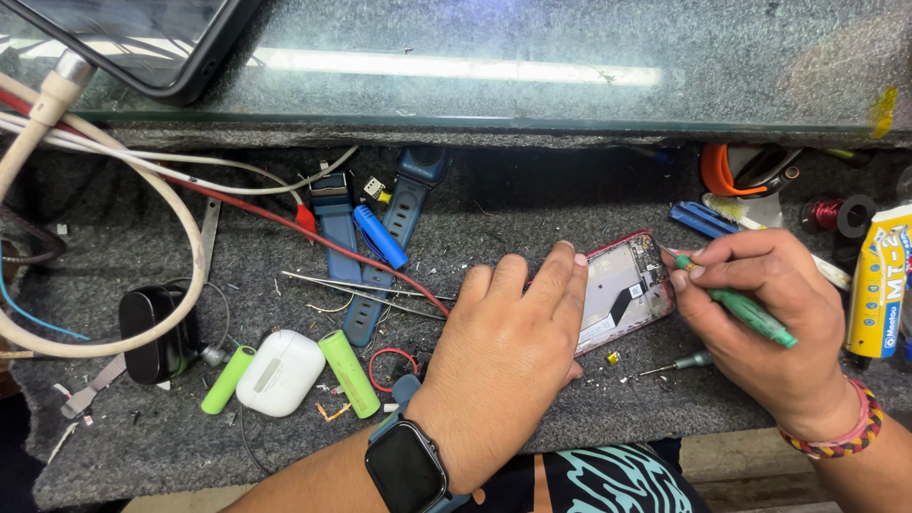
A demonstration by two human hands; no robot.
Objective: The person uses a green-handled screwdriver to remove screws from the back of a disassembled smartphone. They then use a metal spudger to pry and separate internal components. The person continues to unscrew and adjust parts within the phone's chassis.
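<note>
Opened phone (622,290) is being pinned flat under left hand (508,356) fingers; green screwdriver (746,313) is being pinched in right hand (760,323), tip at the frame's edge; internals exposed, screws being worked

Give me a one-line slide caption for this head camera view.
Left hand pins an opened phone on a grey mat while the right hand works a green screwdriver into it.

Left hand (508,356) steadies opened phone (622,290); right hand (765,328) grips green screwdriver (746,312).
</note>
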